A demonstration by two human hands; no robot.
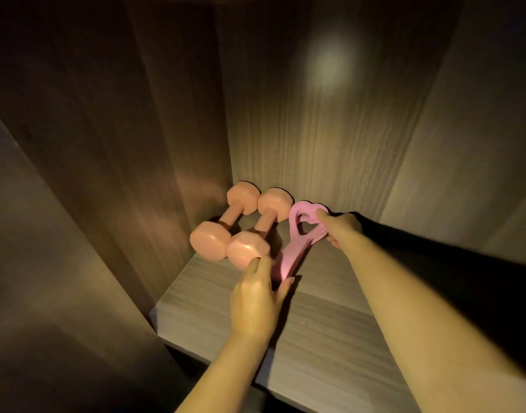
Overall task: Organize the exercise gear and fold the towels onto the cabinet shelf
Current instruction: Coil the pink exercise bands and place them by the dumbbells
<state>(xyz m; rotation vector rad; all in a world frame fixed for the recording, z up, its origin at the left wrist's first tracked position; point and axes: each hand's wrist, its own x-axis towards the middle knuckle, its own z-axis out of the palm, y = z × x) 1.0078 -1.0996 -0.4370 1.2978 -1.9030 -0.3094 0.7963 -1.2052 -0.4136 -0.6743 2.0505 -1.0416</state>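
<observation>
While 2 hands hold 1 pink band, 2 dumbbells lie beside.

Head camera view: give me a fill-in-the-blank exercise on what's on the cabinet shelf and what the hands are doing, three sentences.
1. The shelf holds ____ dumbbells, lying side by side.
2. The pink band lies to the ____ of the dumbbells.
3. The right hand grips the band's far end; the left hand grips its ____ end.

Missing words: two; right; near.
</observation>
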